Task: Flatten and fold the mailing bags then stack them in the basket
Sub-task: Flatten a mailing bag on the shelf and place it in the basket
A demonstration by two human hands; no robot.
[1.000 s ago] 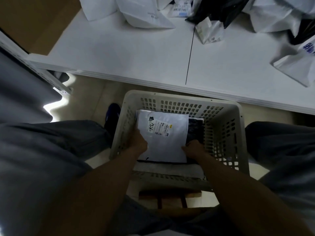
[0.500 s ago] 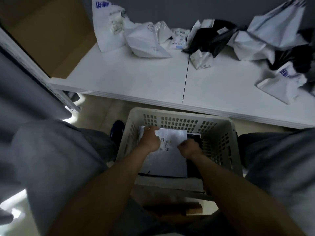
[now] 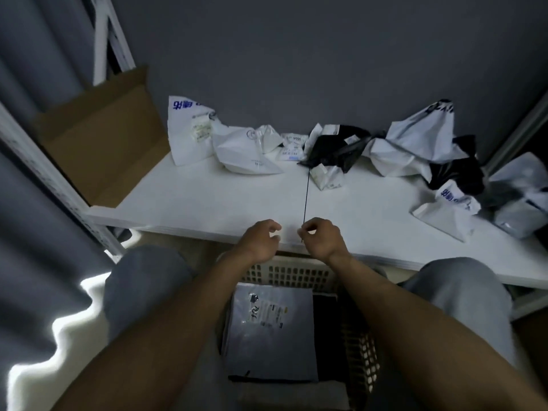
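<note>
A folded white mailing bag [image 3: 271, 333] with a printed label lies flat on top of the stack inside the beige plastic basket [image 3: 363, 355] between my knees. A black bag [image 3: 326, 327] shows beside it on the right. My left hand [image 3: 260, 239] and my right hand [image 3: 320, 237] hover side by side over the front edge of the white table [image 3: 207, 203], above the basket. Both hold nothing, with fingers loosely curled. Crumpled white bags [image 3: 247, 151] and black bags [image 3: 335, 148] lie along the back of the table.
More crumpled bags [image 3: 447, 203] pile at the table's right end. An open cardboard box [image 3: 103, 140] stands left of the table. White shelf uprights [image 3: 59, 185] run along the left. A grey wall closes the back.
Both hands have let go of the folded white bag in the basket and risen to the table's front edge. The view has tilted up toward the bags at the back.
</note>
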